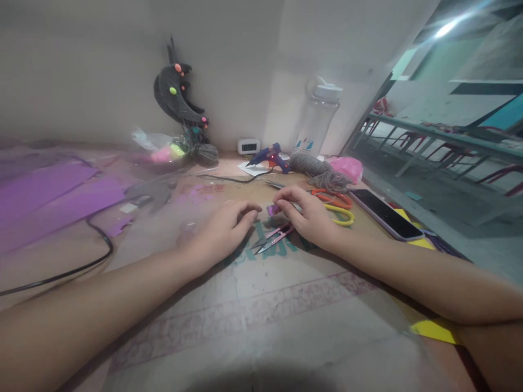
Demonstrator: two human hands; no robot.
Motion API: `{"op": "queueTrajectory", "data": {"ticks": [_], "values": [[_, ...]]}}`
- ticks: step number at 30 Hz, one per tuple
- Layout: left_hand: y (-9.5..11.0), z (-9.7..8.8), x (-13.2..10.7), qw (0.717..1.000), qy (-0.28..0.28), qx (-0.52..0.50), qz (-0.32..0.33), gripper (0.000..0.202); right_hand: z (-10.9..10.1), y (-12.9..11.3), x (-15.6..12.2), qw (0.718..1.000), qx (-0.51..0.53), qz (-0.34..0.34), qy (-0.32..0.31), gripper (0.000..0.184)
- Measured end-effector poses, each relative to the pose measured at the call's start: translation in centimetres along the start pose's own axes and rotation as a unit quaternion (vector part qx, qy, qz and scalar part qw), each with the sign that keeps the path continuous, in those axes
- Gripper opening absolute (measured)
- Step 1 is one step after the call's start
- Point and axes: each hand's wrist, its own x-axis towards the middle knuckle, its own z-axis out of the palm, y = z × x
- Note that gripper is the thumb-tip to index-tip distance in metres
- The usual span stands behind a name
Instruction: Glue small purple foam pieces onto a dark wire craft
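My right hand [306, 215] pinches a small purple piece [271, 210] between thumb and fingertips; its material is too blurred to tell. My left hand [224, 226] is just left of the piece, thumb and forefinger slightly apart, with nothing visible between them. Pink-handled thread snips [273, 238] lie on the table below and between the two hands, blades pointing left. Beyond my right hand lie orange-handled scissors [341, 200] and another pair of scissors with yellow handles [345, 215], both partly hidden by the hand.
Purple sheets [49, 190] and a black cable [108, 245] lie left. A blue glue gun [269, 158], grey yarn [312, 167], a small clock [248, 146] and a clear bottle [317, 117] are at the back. A phone [386, 213] lies right. A black crescent ornament [175, 95] stands by the wall.
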Motion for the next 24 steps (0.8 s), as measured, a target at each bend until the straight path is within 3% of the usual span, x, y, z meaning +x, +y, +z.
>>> {"op": "queueTrajectory", "data": {"ticks": [6,15,18,20,22,24], "values": [[-0.7,0.1,0.1,0.995,-0.053,0.058,0.057,0.015,0.1,0.5,0.0,1.0,0.007,0.008,-0.003,0.009],[-0.7,-0.1,0.2,0.98,-0.05,0.164,0.104,0.02,0.2,0.3,0.1,0.999,0.023,0.01,-0.025,0.009],[0.3,-0.5,-0.6,0.986,0.0,0.103,0.134,0.029,0.2,0.4,0.0,0.999,0.038,0.021,-0.016,0.008],[1.1,-0.7,-1.5,0.975,-0.009,0.049,0.215,0.034,0.3,0.6,0.0,0.998,0.058,0.031,-0.012,0.008],[1.6,-0.7,-2.1,0.96,-0.025,0.014,0.278,0.022,0.3,0.7,-0.1,0.996,0.079,0.037,-0.01,0.007],[1.4,-0.4,-2.2,0.966,0.008,-0.019,0.257,0.015,0.3,0.7,-0.2,0.995,0.09,0.035,-0.009,0.007]]}}
